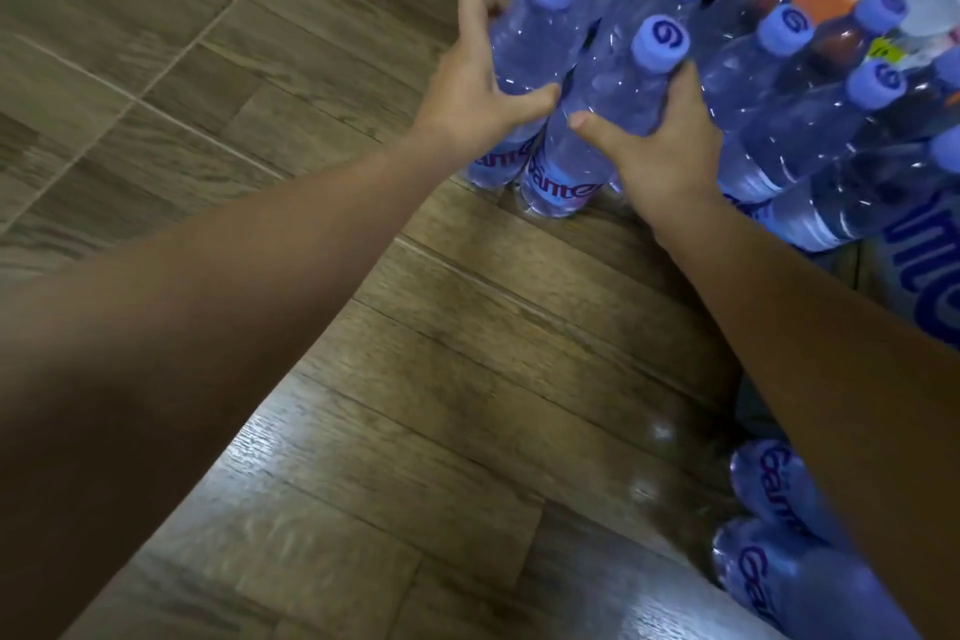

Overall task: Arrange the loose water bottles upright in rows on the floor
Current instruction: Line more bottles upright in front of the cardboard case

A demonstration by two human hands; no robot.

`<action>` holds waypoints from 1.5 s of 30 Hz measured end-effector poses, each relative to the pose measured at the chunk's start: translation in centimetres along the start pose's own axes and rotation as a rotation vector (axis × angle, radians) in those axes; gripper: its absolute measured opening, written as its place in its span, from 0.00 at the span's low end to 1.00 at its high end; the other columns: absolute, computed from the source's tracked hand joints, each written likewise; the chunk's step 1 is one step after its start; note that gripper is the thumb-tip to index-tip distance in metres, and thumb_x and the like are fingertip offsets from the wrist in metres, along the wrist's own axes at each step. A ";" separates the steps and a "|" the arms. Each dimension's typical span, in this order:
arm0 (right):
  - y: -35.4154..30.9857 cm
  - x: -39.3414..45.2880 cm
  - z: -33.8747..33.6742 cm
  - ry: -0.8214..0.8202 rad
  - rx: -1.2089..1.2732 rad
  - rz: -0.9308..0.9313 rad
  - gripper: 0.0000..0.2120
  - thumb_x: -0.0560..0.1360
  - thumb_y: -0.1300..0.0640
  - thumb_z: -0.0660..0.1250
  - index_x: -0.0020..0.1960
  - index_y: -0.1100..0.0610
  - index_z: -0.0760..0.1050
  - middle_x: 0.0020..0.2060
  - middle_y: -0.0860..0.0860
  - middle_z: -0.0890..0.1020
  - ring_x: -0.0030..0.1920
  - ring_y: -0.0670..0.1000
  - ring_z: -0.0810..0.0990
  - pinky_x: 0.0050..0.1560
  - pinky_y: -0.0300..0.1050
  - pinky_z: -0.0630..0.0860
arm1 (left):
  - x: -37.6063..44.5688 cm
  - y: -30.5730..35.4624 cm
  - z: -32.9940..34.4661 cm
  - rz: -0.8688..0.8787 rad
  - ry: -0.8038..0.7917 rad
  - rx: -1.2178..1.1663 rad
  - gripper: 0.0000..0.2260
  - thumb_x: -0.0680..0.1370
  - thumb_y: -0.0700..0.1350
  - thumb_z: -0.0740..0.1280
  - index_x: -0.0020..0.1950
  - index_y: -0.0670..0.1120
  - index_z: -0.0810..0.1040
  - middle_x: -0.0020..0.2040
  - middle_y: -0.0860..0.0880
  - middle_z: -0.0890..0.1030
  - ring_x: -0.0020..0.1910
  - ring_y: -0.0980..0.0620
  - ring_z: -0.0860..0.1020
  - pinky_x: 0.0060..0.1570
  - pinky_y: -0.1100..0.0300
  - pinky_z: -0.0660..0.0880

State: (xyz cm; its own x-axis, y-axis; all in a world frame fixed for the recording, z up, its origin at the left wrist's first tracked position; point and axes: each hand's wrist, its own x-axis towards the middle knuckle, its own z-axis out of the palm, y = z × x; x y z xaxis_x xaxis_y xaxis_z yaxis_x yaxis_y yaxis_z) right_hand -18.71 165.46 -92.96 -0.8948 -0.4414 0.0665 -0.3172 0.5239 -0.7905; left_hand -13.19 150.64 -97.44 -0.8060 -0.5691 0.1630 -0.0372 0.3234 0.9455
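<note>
Spreading across most of the view, the wood-patterned floor (457, 379) carries everything, which suits bottles that must stand on their flat bases. Beyond both hands stands the block of upright bottles (789, 83), purple caps up and shoulders touching, packed tight so each one props its neighbours and the rows read straight. Near the right forearm, on the side closest to the person, loose bottles (774, 494) lie on their sides, probably the stock not yet stood up.

The left hand (478, 88) wraps the outermost bottle (535, 36), fingers curled round its far side and thumb across the near side, at mid-body rather than the neck, likely because a low grip steadies it while it is pressed in. Just to the right of that hand, the right hand (660, 135) clasps the front bottle (597, 120), thumb pointing towards the left hand, fingers hidden behind the plastic. Both bottles seem to rest on the floor, touching each other and the block.

My reading is that the two hands are squeezing this corner pair inward to close gaps and square the row. Thin, slick plastic may flex or slip, so a firm, level push looks wise.
</note>
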 end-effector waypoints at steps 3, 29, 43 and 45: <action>-0.3 -0.4 -0.7 -0.020 -0.036 -0.009 0.32 0.66 0.52 0.75 0.66 0.55 0.68 0.57 0.46 0.78 0.60 0.46 0.75 0.61 0.36 0.71 | 0.1 0.5 0.1 0.010 -0.023 -0.011 0.25 0.67 0.47 0.72 0.52 0.46 0.57 0.45 0.55 0.74 0.43 0.57 0.75 0.49 0.56 0.76; -1.0 -20.1 -13.2 -0.332 -0.242 -0.063 0.24 0.63 0.51 0.78 0.55 0.57 0.75 0.51 0.50 0.81 0.55 0.51 0.77 0.50 0.40 0.70 | -22.6 7.8 1.5 -0.115 -0.153 -0.082 0.30 0.59 0.57 0.75 0.49 0.46 0.62 0.45 0.56 0.77 0.46 0.55 0.77 0.50 0.58 0.76; 3.4 -33.5 -36.3 -0.262 -0.017 0.082 0.25 0.53 0.44 0.74 0.48 0.50 0.78 0.48 0.44 0.85 0.52 0.43 0.82 0.59 0.47 0.78 | -31.6 23.0 13.2 0.088 -0.792 -0.234 0.33 0.62 0.46 0.76 0.60 0.36 0.65 0.58 0.36 0.75 0.53 0.54 0.77 0.59 0.53 0.74; 5.5 -35.0 -38.8 -0.184 -0.057 0.104 0.27 0.52 0.43 0.73 0.49 0.48 0.78 0.49 0.46 0.84 0.53 0.44 0.81 0.61 0.48 0.76 | -33.0 24.0 16.8 0.143 -0.825 -0.164 0.33 0.62 0.50 0.76 0.59 0.37 0.66 0.57 0.38 0.75 0.54 0.54 0.76 0.61 0.49 0.74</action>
State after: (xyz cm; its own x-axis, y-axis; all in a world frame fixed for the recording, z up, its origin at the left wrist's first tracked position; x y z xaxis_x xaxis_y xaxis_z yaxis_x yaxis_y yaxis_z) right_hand -1.39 212.07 -75.98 -0.8529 -0.5056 -0.1301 -0.2479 0.6115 -0.7514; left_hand 2.62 189.88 -84.84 -0.9711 0.2221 0.0871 0.1329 0.2000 0.9707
